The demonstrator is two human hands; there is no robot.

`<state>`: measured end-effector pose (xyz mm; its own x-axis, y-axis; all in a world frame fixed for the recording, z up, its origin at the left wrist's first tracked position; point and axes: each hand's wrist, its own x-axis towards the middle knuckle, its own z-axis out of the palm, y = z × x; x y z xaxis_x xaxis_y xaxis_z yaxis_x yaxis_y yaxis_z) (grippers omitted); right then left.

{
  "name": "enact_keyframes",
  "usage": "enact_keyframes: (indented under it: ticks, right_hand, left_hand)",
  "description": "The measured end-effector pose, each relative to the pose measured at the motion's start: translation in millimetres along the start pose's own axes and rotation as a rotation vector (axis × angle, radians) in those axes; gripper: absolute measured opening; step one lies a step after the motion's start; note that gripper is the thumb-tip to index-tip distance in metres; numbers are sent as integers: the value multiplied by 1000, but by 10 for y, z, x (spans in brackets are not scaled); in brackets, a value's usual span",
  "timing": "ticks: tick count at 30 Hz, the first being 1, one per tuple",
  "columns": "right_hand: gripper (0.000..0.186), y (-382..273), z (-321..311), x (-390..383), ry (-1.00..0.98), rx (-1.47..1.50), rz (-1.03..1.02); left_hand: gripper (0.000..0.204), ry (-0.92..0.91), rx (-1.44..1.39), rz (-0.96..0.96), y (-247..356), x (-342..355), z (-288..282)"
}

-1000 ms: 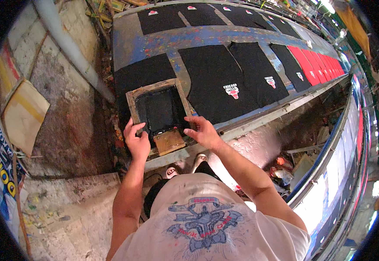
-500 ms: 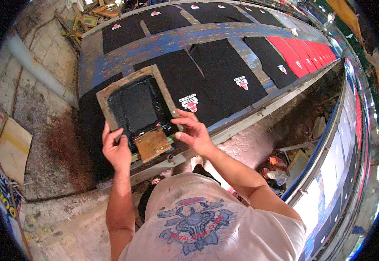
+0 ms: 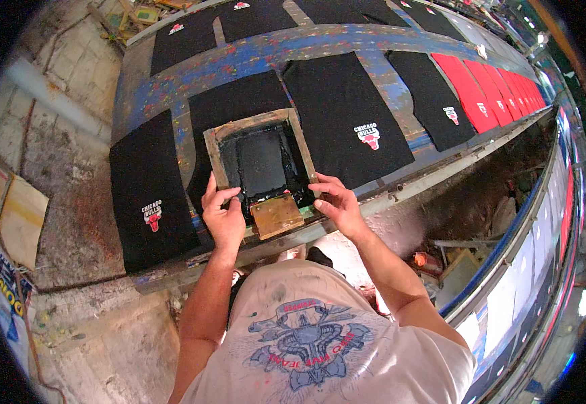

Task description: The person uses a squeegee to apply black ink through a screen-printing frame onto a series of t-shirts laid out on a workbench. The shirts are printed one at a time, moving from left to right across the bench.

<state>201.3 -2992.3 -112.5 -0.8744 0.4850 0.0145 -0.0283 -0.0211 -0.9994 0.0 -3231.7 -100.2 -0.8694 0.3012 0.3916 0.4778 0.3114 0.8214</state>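
Between my hands is a wooden screen printing frame (image 3: 301, 145), its mesh smeared with black ink around the edges. My left hand (image 3: 224, 212) grips its near left corner, and my right hand (image 3: 338, 203) pinches the near right side. A flat, stained wooden squeegee (image 3: 277, 217) leans inside at the near end, touched by neither palm. Under the frame lies a black fabric piece (image 3: 239, 97), its lower part hidden. To the left, another black piece (image 3: 128, 175) bears a white and red print, as does the black piece (image 3: 330, 94) on the right.
The long paint-spotted table (image 3: 232, 60) carries more black pieces (image 3: 185, 50) along its far side and red pieces (image 3: 464, 94) farther right. Its metal edge rail (image 3: 373, 202) runs in front of me. A second table (image 3: 501, 296) with pale pieces stands at right.
Both hands have carried the frame rightward, off the leftmost black piece and over its neighbour. The leftmost piece's print now shows, while the neighbour's print is covered. The view has shifted slightly.
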Motion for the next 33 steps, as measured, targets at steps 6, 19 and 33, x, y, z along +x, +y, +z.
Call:
enact_keyframes:
  ticks: [6, 19, 33]
  right_hand:
    - [41, 15, -82, 2, -5, 47, 59]
    - [41, 36, -129, 12, -32, -9, 50]
    - [42, 26, -170, 35, -74, 53, 116]
  left_hand:
    - [26, 8, 22, -7, -42, -100, 100]
    - [25, 20, -5, -53, -186, -213, 157]
    - [21, 18, -117, -148, -292, -201, 194]
